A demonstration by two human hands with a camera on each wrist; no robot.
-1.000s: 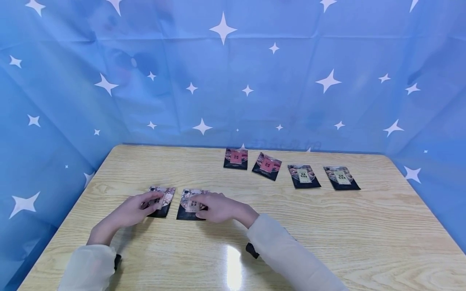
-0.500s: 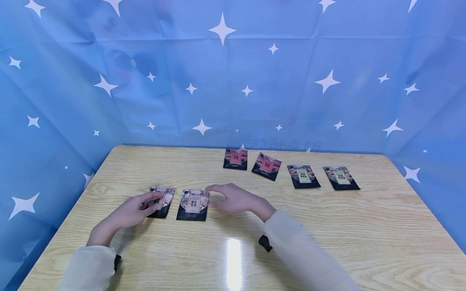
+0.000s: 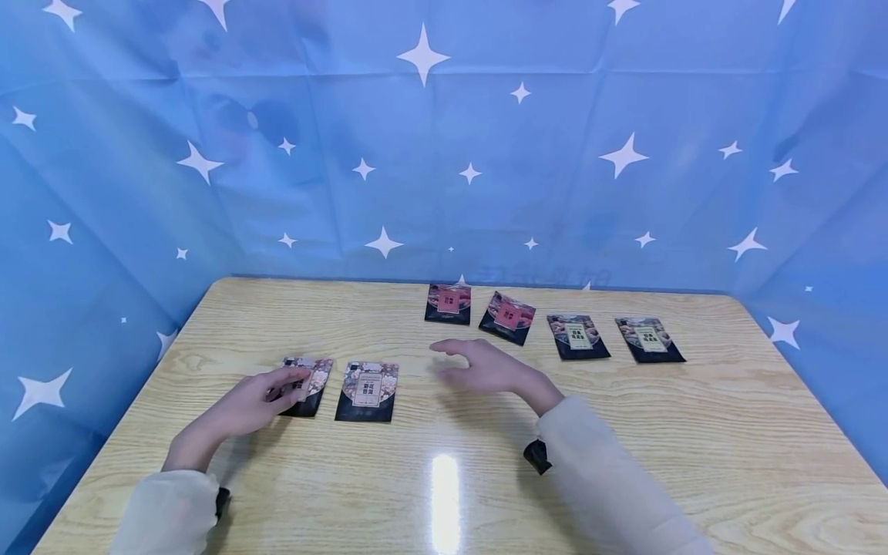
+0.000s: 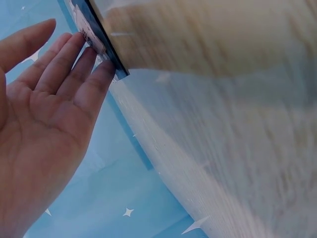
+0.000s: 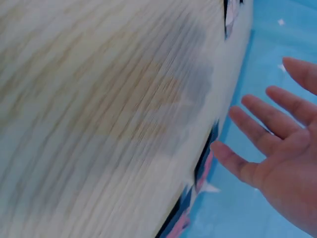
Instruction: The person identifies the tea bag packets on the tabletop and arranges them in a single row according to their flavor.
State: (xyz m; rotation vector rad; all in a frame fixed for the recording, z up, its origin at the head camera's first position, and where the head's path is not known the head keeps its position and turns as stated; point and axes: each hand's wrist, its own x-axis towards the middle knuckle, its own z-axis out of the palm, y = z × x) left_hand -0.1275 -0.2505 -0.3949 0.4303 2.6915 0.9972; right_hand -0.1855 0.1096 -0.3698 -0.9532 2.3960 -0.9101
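Note:
A dark packet with a pink floral print [image 3: 319, 379] lies flat at the table's left, partly covered by my left hand [image 3: 253, 399]. That hand rests its fingertips on it; in the left wrist view the fingers [image 4: 64, 72] look relaxed against the packet [image 4: 93, 33]. To its right lies a matching floral packet [image 3: 366, 391], untouched. My right hand [image 3: 489, 368] hovers above the wood further right, fingers spread and holding nothing. The right wrist view shows its bare palm [image 5: 292, 173].
Two red-labelled packets [image 3: 448, 304] [image 3: 509, 317] lie near the back edge of the wooden table [image 3: 624, 447]. Right of them are two green-labelled packets [image 3: 578, 337] [image 3: 650, 339]. A blue star-printed cloth [image 3: 444, 154] hangs behind the table.
My right hand has lifted off the second floral packet and moved right, leaving that packet in full view. The left hand stays on its packet.

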